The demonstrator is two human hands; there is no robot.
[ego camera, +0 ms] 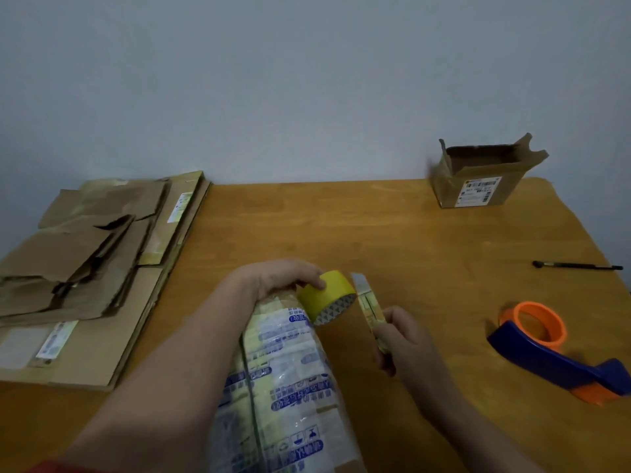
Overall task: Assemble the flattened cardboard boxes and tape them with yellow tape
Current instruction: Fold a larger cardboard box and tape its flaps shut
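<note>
A cardboard box [286, 380] covered in clear tape with blue print lies in front of me at the table's near edge. My left hand [273, 278] rests on its far end and grips a yellow tape roll [327, 295]. Just right of the roll, my right hand [396, 339] holds a yellow utility knife [367, 302] with its blade extended, pointing up beside the roll. A stack of flattened cardboard boxes [88, 264] lies on the left of the table.
An assembled open cardboard box [478, 179] stands at the far right of the wooden table [375, 233]. A blue and orange tape dispenser [553, 349] lies at the right, with a thin black brush [577, 266] beyond it. A grey wall is behind.
</note>
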